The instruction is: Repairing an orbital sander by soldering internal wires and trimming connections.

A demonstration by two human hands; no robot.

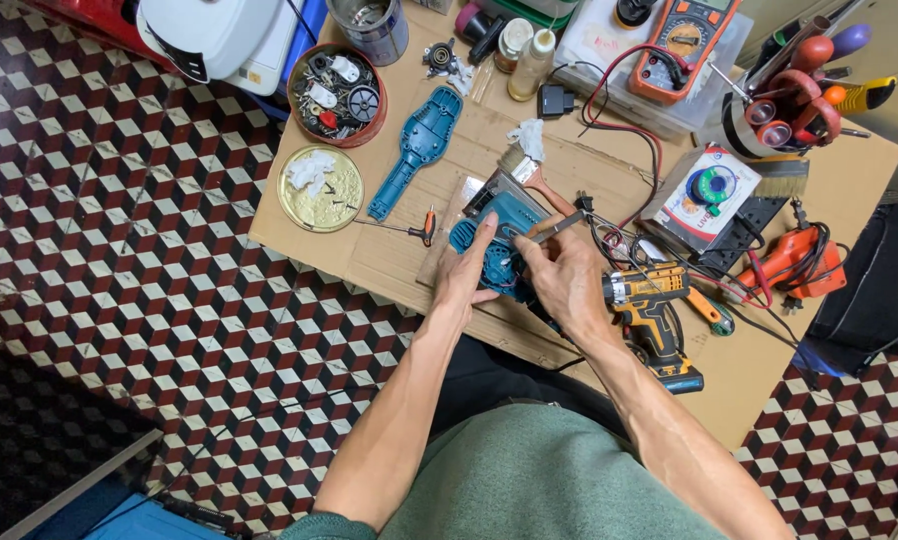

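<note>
My left hand (pixel 467 272) rests on the left side of an opened teal power tool body (pixel 499 232) lying on the cardboard-covered table (pixel 399 255), steadying it. My right hand (pixel 566 275) grips a thin metal tool (pixel 554 228), its tip over the tool's insides. The tool's removed teal housing half (pixel 419 150) lies apart to the upper left. A small screwdriver (pixel 409 229) with an orange and black handle lies just left of the tool body.
A gold lid (pixel 319 188) and a red tin of parts (pixel 337 95) sit at the left. A yellow cordless drill (pixel 654 310), an orange multimeter (pixel 684 45), a brush (pixel 534 180), a solder reel (pixel 714 187) and a tool holder (pixel 794 90) crowd the right. Checkered floor surrounds the table.
</note>
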